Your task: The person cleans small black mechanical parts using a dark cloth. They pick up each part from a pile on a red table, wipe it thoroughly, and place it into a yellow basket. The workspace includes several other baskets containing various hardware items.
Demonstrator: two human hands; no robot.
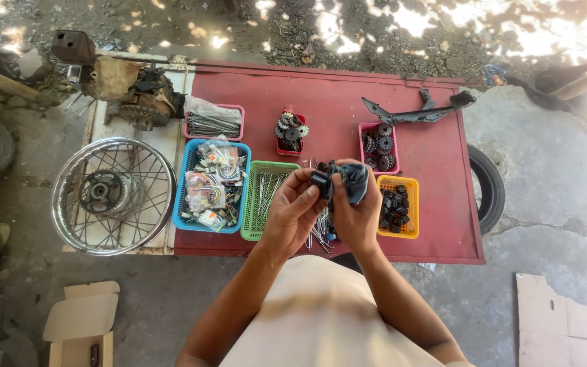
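My left hand [293, 212] grips a small black box-shaped part [320, 183] above the front of the red table [436, 170]. My right hand [356, 217] presses a blue-grey cloth [356, 182] against that part. Both hands meet over a heap of loose metal spokes [321, 234] between the green basket [251, 224] and the yellow basket [409, 228]. The yellow basket holds several similar small black parts.
A blue basket [182, 204] holds bagged electrical bits, two pink trays [239, 109] [363, 129] hold spokes and gears, a red tray [290, 132] holds sprockets. A spoked wheel [113, 196] and an engine part [140, 102] lie left, a black bracket [416, 112] far right, a tyre [490, 190], cardboard boxes [79, 326].
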